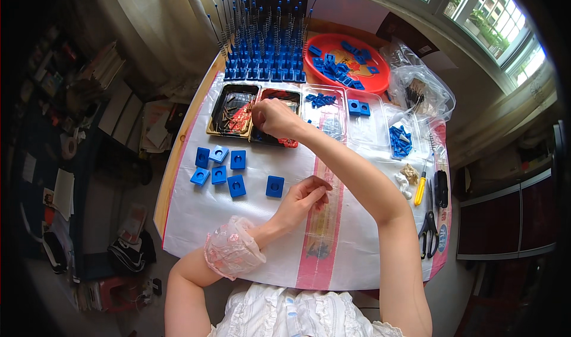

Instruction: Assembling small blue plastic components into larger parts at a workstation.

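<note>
My right hand (275, 120) reaches across to two black trays. Its fingers are pinched together at the wall between them, and whatever they hold is hidden. Thin brass-coloured pieces lie in the left black tray (215, 116). The other black tray (291, 94) is partly covered by my hand and has red in it. My left hand (303, 201) hovers over the table sheet with its fingers curled and thumb pressed in; I cannot make out anything inside it. Nearest to it is a single blue square block (275, 186) with a round recess. Several similar blue blocks (219, 174) lie further left.
Blue stands with upright springs and rods (264, 57) crowd the back. A red round basin (380, 75) holds blue parts. Clear plastic boxes (366, 136) contain small blue pieces. At the right lie a yellow-handled tool (420, 191), scissors (429, 233) and a black tool (441, 188).
</note>
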The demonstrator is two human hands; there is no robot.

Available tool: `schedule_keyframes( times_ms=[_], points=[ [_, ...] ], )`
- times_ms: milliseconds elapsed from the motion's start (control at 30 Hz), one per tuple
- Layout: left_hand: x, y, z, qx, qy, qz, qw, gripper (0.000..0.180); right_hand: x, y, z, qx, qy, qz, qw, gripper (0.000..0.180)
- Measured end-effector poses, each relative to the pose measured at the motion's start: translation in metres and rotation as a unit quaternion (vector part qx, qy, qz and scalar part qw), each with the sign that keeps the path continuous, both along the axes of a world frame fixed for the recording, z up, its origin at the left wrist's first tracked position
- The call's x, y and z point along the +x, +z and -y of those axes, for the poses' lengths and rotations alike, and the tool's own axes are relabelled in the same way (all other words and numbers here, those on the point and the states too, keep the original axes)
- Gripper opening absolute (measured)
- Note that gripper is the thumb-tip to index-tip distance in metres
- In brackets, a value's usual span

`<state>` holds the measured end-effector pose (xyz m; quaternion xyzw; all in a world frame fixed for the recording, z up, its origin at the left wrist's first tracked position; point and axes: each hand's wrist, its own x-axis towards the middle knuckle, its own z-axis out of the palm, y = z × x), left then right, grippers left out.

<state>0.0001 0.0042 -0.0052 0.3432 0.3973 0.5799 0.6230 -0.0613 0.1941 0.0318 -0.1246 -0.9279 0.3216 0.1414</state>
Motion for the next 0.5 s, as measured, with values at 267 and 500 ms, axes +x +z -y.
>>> schedule_keyframes(
  times_ms=[267, 500],
  points=[
    [0.000, -0.002, 0.000, -0.001, -0.001, 0.002, 1.000, 0.020, 0.017, 0.023, -0.010, 0.046, -0.032, -0.003, 0.998, 0.012],
    [-0.001, -0.002, 0.001, 0.000, -0.001, 0.002, 1.000, 0.020, 0.034, 0.028, -0.016, 0.151, -0.025, 0.092, 0.984, 0.017]
  ],
)
